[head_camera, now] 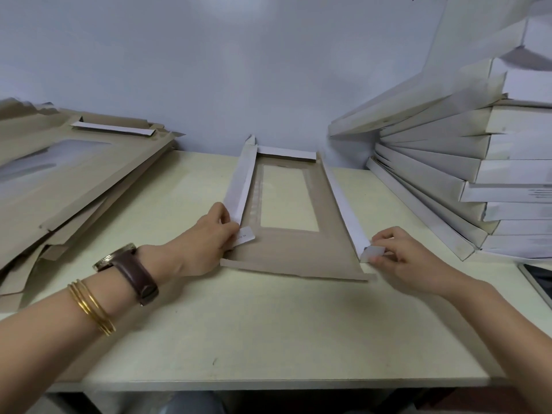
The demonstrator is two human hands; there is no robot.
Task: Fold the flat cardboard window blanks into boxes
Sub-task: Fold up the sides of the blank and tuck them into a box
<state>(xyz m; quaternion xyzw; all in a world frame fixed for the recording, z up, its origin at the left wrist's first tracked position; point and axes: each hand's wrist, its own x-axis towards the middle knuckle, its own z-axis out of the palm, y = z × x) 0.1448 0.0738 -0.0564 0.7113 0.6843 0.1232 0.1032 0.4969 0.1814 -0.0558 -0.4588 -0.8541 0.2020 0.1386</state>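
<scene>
Head view, where: the window blank [286,255] lies on the tabletop [268,330], in the middle, between a pile of flat blanks [74,174] on the left and a stack of folded boxes [448,174] on the right.
Direction: its long axis runs away from the person toward the wall. The brown side faces up and the clear window [288,198] is in the far half.
Shape now: both long side walls and the far wall are raised. The near flap lies flat.
Left hand [206,237]: the fingers pinch the near end of the left side wall [239,186], just beside its corner tab [245,236].
Right hand [400,258]: the fingers pinch the small white right corner tab [372,253].
Handling, my judgement: the board looks light and thin, stiff in the panels but weak at the creases, and the window film may dent. It is better to hold it at the wall ends and tabs.
</scene>
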